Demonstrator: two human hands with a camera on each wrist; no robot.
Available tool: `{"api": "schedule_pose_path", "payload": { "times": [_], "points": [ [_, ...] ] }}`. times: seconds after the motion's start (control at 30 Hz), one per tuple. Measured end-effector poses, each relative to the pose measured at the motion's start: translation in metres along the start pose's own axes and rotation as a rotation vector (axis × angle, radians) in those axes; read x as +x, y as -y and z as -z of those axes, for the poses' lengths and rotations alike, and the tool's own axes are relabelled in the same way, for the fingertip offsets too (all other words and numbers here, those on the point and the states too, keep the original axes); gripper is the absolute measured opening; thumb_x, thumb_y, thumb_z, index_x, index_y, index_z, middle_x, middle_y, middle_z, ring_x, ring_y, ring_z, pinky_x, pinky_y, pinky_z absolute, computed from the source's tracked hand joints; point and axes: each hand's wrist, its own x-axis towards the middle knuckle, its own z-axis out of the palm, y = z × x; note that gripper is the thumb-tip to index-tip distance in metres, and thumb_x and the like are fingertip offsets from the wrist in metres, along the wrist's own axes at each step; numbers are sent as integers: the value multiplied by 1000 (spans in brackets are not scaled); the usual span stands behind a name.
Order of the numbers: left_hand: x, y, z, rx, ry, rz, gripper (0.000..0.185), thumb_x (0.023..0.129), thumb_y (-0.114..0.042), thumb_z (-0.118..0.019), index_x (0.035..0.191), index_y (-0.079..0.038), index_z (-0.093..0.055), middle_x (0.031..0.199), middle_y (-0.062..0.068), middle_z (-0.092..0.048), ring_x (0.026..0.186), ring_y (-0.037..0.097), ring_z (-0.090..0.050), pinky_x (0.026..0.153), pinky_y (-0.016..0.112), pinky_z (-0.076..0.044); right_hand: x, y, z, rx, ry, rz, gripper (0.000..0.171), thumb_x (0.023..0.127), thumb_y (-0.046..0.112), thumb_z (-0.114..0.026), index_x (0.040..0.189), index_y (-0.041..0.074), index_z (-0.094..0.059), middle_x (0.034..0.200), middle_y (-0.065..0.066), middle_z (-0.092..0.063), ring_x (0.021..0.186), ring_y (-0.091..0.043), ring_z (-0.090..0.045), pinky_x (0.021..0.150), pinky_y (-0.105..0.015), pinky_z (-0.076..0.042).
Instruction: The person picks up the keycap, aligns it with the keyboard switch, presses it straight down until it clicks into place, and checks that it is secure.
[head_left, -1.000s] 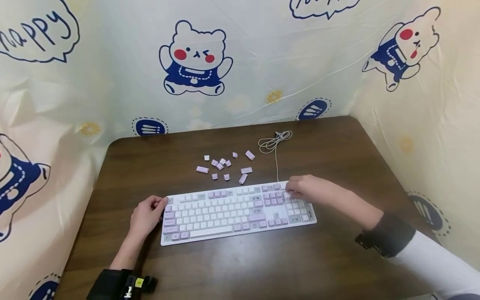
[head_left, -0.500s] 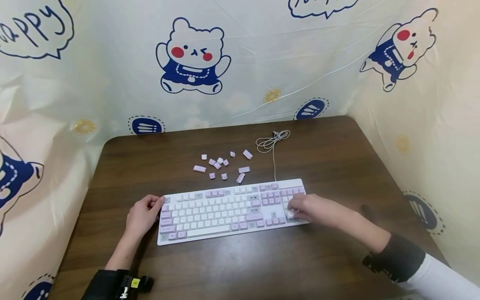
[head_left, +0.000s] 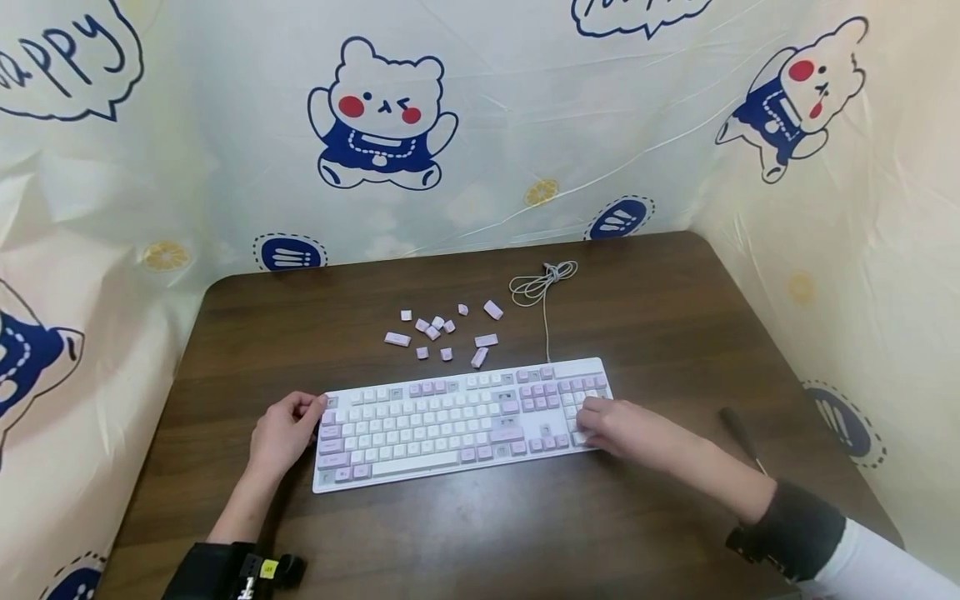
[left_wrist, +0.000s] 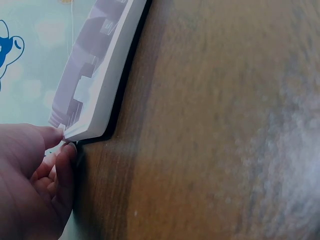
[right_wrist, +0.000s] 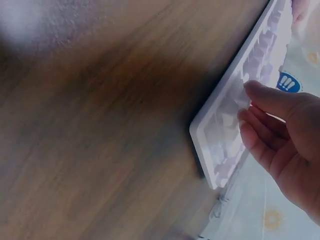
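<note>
A white and lilac keyboard (head_left: 420, 429) lies at an angle across the table. My left hand (head_left: 281, 433) pinches its far left corner; the left wrist view shows the thumb on top and fingers bent below the white case (left_wrist: 102, 100). Over the number pad at the other end is my right hand (head_left: 618, 427), its fingertips down at the keys and covering some of them. The right wrist view has this hand's (right_wrist: 282, 135) thumb and bent fingers a little apart at the keys, with no separate object visible between them.
Several loose lilac keycaps (head_left: 432, 332) are scattered behind the keyboard. A bundled white cable (head_left: 531, 288) runs from its back edge. A slim dark-handled tool (head_left: 737, 431) lies beyond the right forearm, partly hidden. Patterned curtains (head_left: 487, 125) enclose the wooden table (head_left: 480, 533).
My right hand has come from the keyboard's far right corner down to the lower number pad. The dark-handled tool has come into sight behind the forearm. My left hand keeps its hold.
</note>
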Motion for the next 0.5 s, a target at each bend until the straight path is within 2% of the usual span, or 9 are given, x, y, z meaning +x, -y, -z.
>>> {"api": "schedule_pose_path", "payload": {
  "times": [0.2, 0.5],
  "points": [
    [0, 1, -1, 0, -3, 5, 47, 108, -45, -53, 115, 0, -66, 87, 9, -61, 70, 20, -61, 67, 35, -44, 0, 2, -3, -21, 28, -43, 21, 88, 13, -84, 95, 10, -65, 86, 4, -57, 74, -8, -50, 67, -22, -48],
    [1, 0, -1, -4, 2, 18, 47, 108, -45, -53, 116, 0, -66, 89, 9, -61, 72, 21, -61, 67, 35, -45, 2, -1, -2, 10, 13, -15, 20, 89, 7, -82, 93, 10, -62, 86, 5, -55, 73, -8, -51, 65, -22, -48]
  ]
}}
